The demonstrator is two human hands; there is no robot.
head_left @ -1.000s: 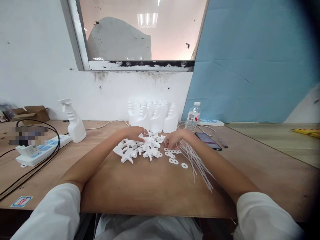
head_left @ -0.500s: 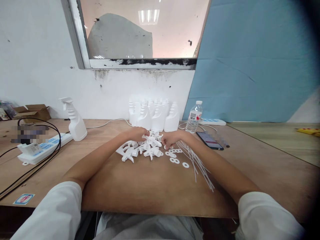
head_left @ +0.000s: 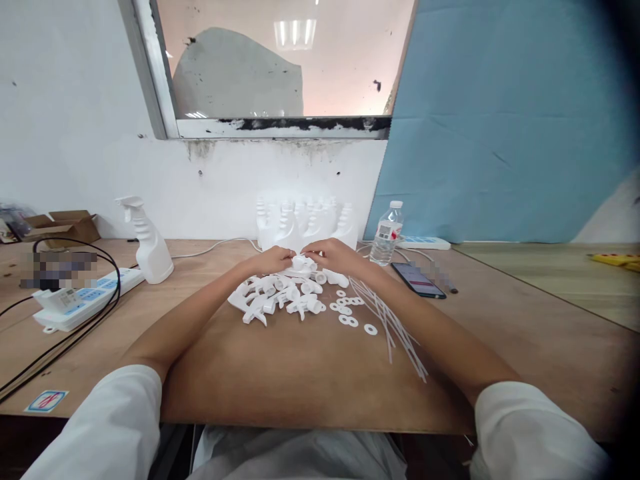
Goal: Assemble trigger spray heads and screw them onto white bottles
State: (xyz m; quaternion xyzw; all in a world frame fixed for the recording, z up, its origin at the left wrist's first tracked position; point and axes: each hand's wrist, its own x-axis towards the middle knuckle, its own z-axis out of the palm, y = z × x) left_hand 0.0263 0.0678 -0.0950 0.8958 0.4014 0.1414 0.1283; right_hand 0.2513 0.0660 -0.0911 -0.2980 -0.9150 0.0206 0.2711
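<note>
Pinches one white trigger head (head_left: 303, 262) between left hand (head_left: 273, 259) and right hand (head_left: 334, 255), just behind the pile (head_left: 273, 301) of loose heads. Fingertips of both hands drawn together and clamped on that one piece. In the pile itself, roughly ten heads, too tangled for an exact count. Just right of the pile, about eight flat rings (head_left: 370, 329), lying singly and in touching pairs. Further right of the pile, a fanned bundle of thin tubes (head_left: 395, 327), too overlapped to count. Behind the pile, against the wall, at least five bare bottles (head_left: 280, 223) in a tight row, partly hidden by the hands. Well left of the pile, one spray bottle (head_left: 150, 250) standing upright, and beyond it one power strip (head_left: 85, 300). Right of the pile and further back, one water bottle (head_left: 387, 233) and one phone (head_left: 417, 280).
</note>
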